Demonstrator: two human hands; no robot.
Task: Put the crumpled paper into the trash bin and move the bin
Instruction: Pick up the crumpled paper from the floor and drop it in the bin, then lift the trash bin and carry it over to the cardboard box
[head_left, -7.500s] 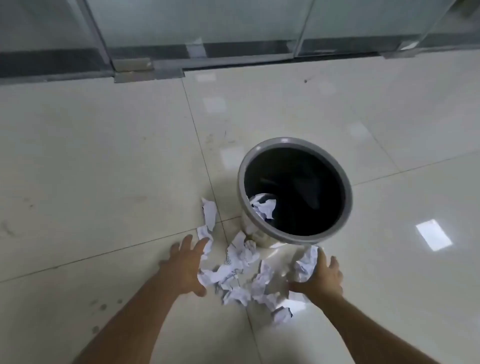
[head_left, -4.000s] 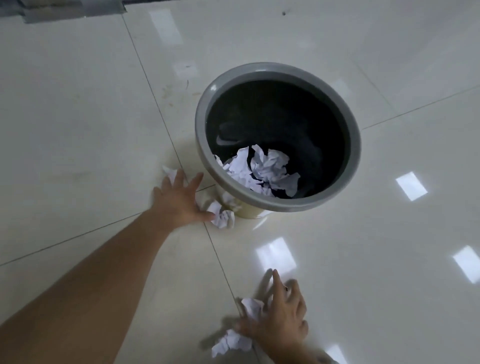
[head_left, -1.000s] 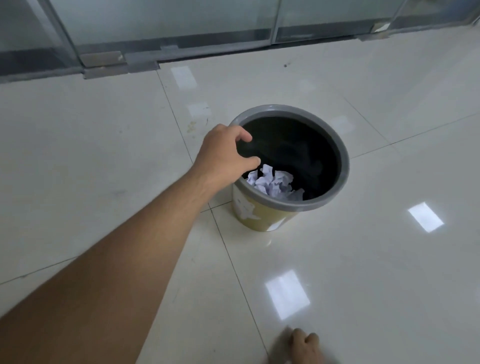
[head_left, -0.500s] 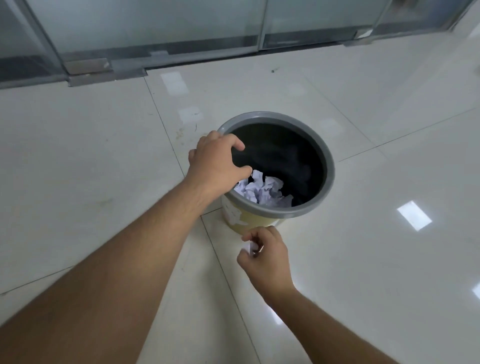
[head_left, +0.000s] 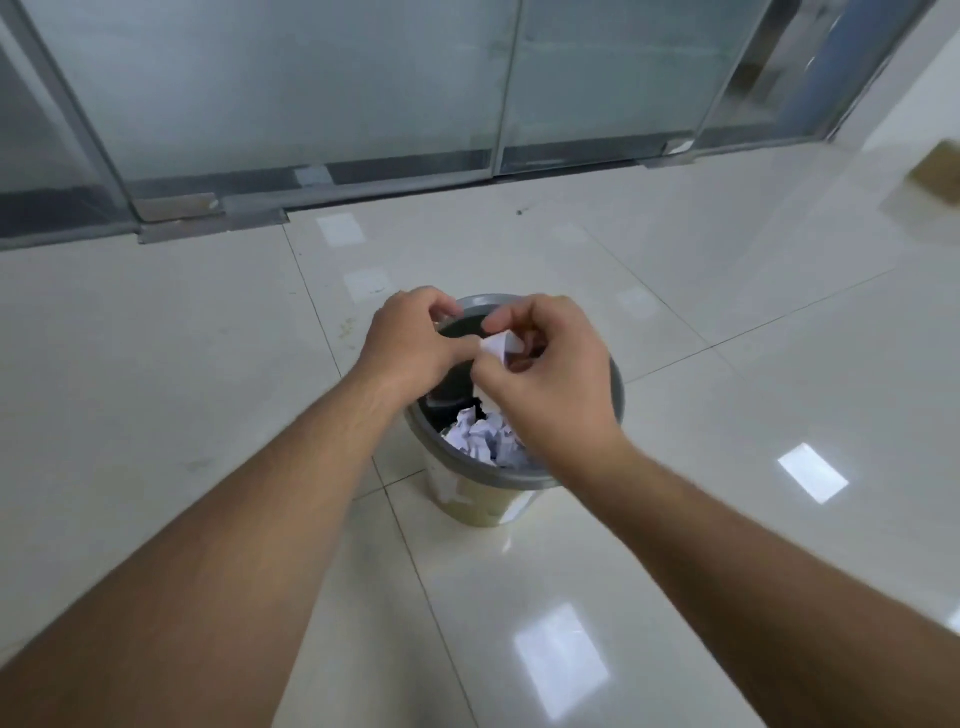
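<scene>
- Head view looks down on two bare forearms reaching out over a trash bin (head_left: 470, 470) that stands upright on a pale tiled floor (head_left: 156, 364).
- The right hand (head_left: 545, 384) is above the bin's opening, its fingers curled round a small white scrap of paper (head_left: 497, 347), pinching it between thumb and fingertips.
- The left hand (head_left: 415, 348) is just beside the right, over the left part of the opening; its fingers are curled and its thumb tip meets the scrap at the scrap's left edge. Whether the fingers also touch the bin's grey rim cannot be told.
- Inside the bin, against its near wall, lies a heap of crumpled paper (head_left: 483, 436), white with a faint blue cast; the rest of the inside is dark.
- The bin has a grey rim and a yellowish body with pale patches on its near side.
- No loose paper shows on the floor near the bin.
- Beyond the bin, frosted glass doors (head_left: 311, 88) in metal frames run across the top of the view.
- Bright rectangular reflections lie on the tiles to the right and in front of the bin.
</scene>
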